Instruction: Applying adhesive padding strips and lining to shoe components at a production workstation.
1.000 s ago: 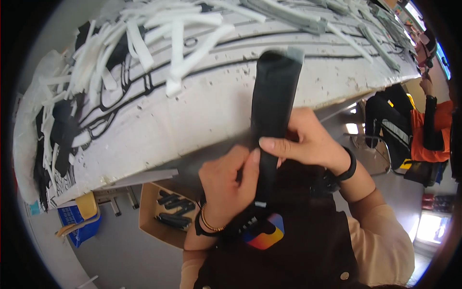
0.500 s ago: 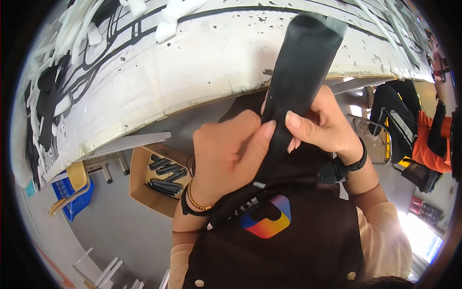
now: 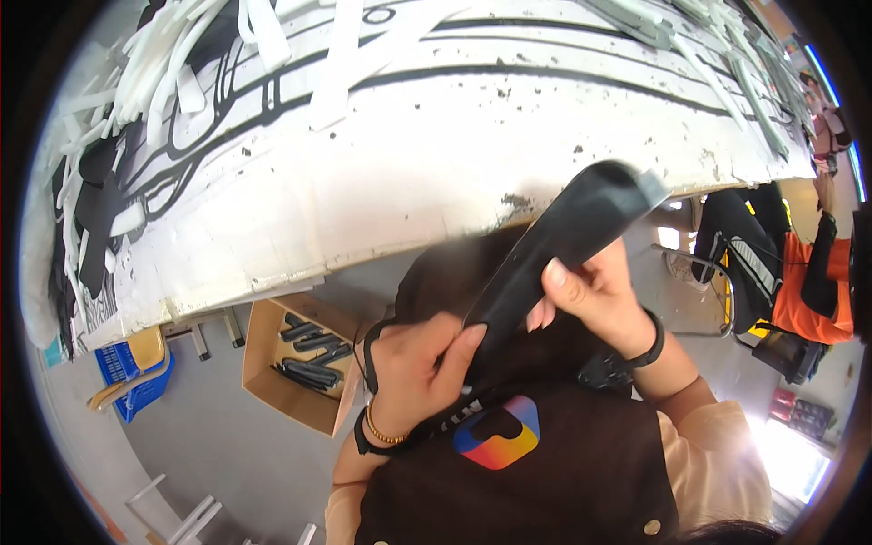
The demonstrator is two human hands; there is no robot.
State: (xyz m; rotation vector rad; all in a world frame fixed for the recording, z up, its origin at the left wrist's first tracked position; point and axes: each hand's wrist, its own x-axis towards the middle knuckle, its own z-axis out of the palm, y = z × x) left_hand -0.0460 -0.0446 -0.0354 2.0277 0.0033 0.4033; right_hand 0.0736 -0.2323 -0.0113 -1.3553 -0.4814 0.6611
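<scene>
A long, flat black piece (image 3: 563, 227) with a smooth, leather-like surface is held between both hands in front of my dark apron. It has a rounded far end and a small pale, see-through tab at that tip. Its kind does not show clearly. My left hand (image 3: 418, 363) is closed on the lower end, the thumb lying on top. On the right edge, about midway up, my right hand (image 3: 599, 295) grips it between the thumb on top and fingers beneath. The piece slants up to the right, its far end close to the edge of the white table (image 3: 391, 191).
White foam-like strips (image 3: 263, 36) and black offcuts (image 3: 95, 218) cover the table's far left. On the floor at left stands a cardboard box (image 3: 263, 381) holding several black pieces (image 3: 313, 350), beside a blue crate (image 3: 136, 395). At right sits a person in orange (image 3: 808, 282).
Both hands have come down and nearer my body with the black piece. It now leans further to the right, and its far end has dropped from over the table to near its edge.
</scene>
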